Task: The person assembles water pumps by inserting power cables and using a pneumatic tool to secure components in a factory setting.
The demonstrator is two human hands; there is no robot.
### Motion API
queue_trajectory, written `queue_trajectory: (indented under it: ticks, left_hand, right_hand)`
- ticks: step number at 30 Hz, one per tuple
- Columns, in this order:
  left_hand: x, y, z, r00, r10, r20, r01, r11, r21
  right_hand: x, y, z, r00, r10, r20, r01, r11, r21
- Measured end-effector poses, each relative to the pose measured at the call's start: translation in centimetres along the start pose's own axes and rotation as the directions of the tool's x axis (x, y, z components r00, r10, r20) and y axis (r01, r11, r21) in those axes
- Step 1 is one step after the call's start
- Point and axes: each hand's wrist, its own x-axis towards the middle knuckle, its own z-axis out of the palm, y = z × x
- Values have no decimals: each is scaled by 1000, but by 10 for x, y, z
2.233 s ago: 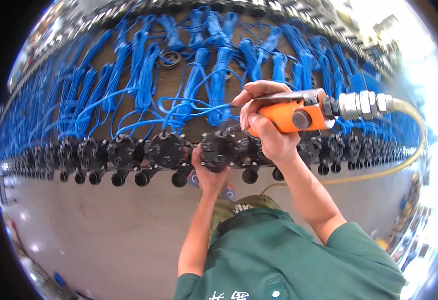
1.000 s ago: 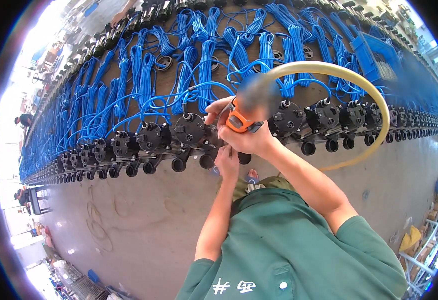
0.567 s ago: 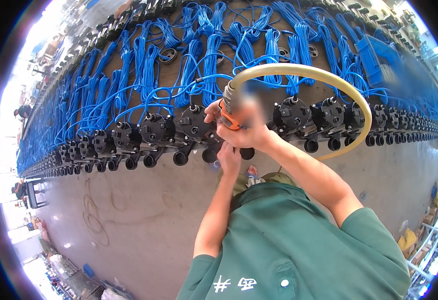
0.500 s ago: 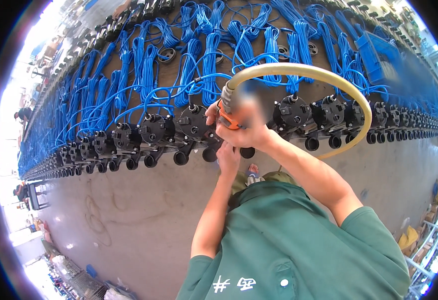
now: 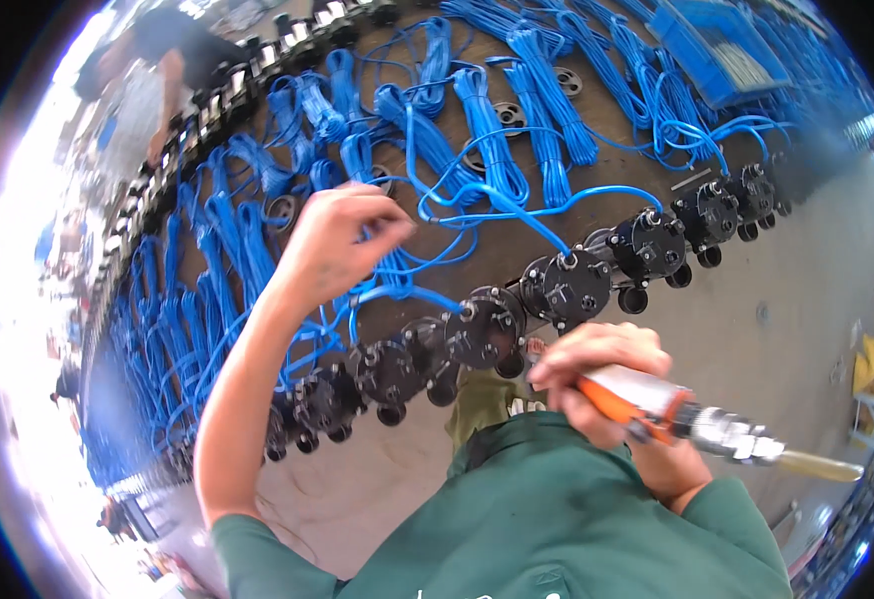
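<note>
Right hand (image 5: pixel 601 364) wrapped round orange power tool (image 5: pixel 624 401), over the floor (image 5: pixel 806 290), near row of black round housings (image 5: pixel 579 288); pale hose (image 5: pixel 816 465) runs off tool's metal coupling (image 5: pixel 731 434). Left hand (image 5: pixel 345 238) loose, fingers half-curled, looks empty, above blue cord bundles (image 5: pixel 492 140) on brown bench (image 5: pixel 502 260). Tool slightly motion-blurred.

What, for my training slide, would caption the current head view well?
Right hand holds an orange hose-fed tool while the left hand hovers over bundled blue cables beyond black units.
</note>
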Motion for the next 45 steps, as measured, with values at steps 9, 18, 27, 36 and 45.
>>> queue_trajectory:
  ticks: [9,18,27,36,45]
  left_hand:
    - [75,-123,201,491,684,540,-568,721,-397]
    - [80,-118,212,513,690,511,-479,724,-496]
    - [87,-128,212,420,722,550,-527,687,-500]
    - [67,-143,229,498,769,400,-519,634,-573]
    - [64,-149,239,487,788,377,-591,615,-521]
  right_hand:
    - [3,-8,8,840,212,-499,-203,977,73]
    - [32,12,29,845,121,-520,-189,979,-80]
    - [51,12,48,817,234,-527,-305,951,-51]
    - [52,39,53,862,191,-469,-283,950,-134]
    - [52,71,66,885,118,-451,-229,953,-200]
